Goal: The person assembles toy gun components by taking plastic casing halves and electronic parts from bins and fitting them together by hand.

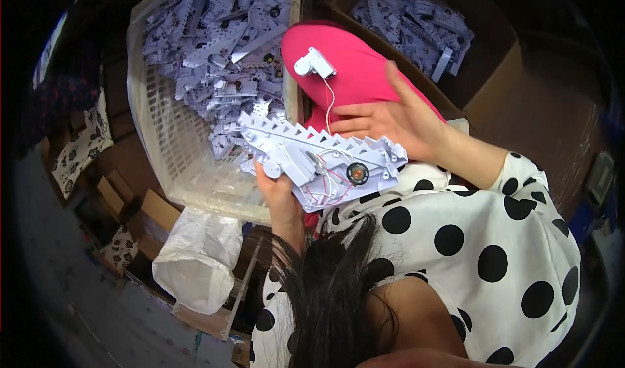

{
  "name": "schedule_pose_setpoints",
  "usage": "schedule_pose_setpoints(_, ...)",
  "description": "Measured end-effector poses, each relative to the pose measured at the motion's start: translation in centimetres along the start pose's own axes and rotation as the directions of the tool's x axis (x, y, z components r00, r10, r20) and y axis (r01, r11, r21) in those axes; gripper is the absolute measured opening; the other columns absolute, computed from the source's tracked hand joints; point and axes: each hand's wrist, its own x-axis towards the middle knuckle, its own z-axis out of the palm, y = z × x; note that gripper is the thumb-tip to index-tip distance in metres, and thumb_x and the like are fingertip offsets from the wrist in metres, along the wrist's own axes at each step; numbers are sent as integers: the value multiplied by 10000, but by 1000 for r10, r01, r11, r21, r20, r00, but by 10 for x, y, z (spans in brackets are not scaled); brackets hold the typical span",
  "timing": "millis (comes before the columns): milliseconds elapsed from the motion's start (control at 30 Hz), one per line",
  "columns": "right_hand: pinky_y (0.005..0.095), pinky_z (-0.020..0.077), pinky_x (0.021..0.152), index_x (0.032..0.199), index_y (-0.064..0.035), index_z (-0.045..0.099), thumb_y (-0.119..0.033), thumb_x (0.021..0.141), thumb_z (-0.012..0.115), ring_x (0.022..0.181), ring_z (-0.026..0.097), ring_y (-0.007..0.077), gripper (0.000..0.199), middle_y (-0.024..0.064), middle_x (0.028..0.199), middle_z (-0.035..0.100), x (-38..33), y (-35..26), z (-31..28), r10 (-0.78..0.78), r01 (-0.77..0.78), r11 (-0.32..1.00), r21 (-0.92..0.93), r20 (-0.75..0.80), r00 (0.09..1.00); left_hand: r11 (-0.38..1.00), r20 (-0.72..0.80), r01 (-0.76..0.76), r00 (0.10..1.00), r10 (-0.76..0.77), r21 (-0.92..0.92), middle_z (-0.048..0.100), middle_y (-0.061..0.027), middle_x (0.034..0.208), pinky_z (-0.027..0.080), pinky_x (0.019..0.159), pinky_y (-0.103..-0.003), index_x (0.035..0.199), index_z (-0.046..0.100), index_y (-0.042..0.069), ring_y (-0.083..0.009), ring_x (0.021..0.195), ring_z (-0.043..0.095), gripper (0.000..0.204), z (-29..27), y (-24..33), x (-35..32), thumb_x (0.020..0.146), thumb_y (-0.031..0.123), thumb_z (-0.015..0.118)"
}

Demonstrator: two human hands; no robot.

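Note:
My left hand (278, 189) grips from below a white plastic toothed assembly (319, 154) with a small round black part and thin red wires on it. A thin white wire runs up from it to a small white motor block (314, 62) lying on my pink-trousered knee (355, 68). My right hand (397, 117) hovers over the far end of the assembly, fingers spread, fingertips close to the wire and the assembly's top edge. It holds nothing that I can see.
A translucent plastic basket (166, 140) at the left holds several similar white plastic parts. A cardboard box (485, 88) at the upper right holds more of them. A white plastic bag (198, 260) hangs below the basket; small cartons lie on the floor at the left.

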Motion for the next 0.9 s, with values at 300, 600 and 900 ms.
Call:
schedule_pose_setpoints(300, 369, 542, 849, 1207, 95, 382, -347, 901, 557, 1034, 598, 314, 565, 259, 1154, 526, 58, -9, 12, -74, 100, 980, 172, -151, 986, 996, 103, 34, 994, -42, 77, 528, -110, 1168, 460, 891, -321, 1304, 327, 1, -186, 1047, 558, 594, 11, -5, -33, 733, -97, 458)
schedule_pose_setpoints(600, 159, 312, 500, 922, -77, 537, -275, 922, 550, 565, 373, 11, 198, -48, 731, 470, -5, -26, 32, -660, 391, 489, -780, -37, 750, 906, 316, -316, 922, 223, 283, 266, -228, 1410, 162, 1088, -392, 1439, 87, -3, -269, 1315, 266, 731, 60, -33, -1, 804, 23, 450)
schedule_pose_setpoints(900, 186, 445, 707, 1062, -40, 595, -268, 883, 605, 786, 542, 45, 290, -9, 849, 583, -49, -16, 14, -486, 268, 669, -693, -136, 863, 844, 125, -274, 962, 244, 461, 568, -73, 910, 414, 708, -222, 1081, 422, -7, -96, 838, 522, 171, 63, -21, -38, 915, 27, 450)
